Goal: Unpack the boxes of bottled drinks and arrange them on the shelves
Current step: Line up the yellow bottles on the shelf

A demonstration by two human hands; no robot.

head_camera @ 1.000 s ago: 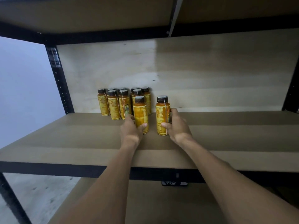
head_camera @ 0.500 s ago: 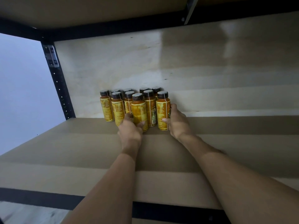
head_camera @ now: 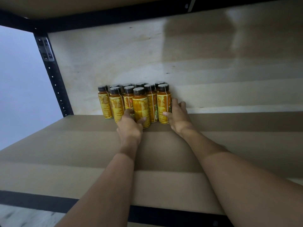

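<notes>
Several yellow-labelled bottles with dark caps stand upright in a tight cluster [head_camera: 114,102] at the back of the brown shelf [head_camera: 65,153], against the pale back panel. My left hand [head_camera: 130,126] grips the front middle bottle [head_camera: 141,108] near its base, thumb on its right side. My right hand [head_camera: 177,116] holds the rightmost front bottle [head_camera: 163,105], thumb in front and fingers behind it. Both bottles stand on the shelf, touching the cluster.
A black perforated upright post [head_camera: 52,74] frames the shelf at the left. Another shelf board [head_camera: 98,7] hangs close overhead. The shelf's black front rail [head_camera: 37,201] runs below my forearms. To the right of the bottles the shelf board extends bare.
Both hands have pushed their two bottles back from the shelf's middle into the cluster at the rear. My view has moved closer to the shelf.
</notes>
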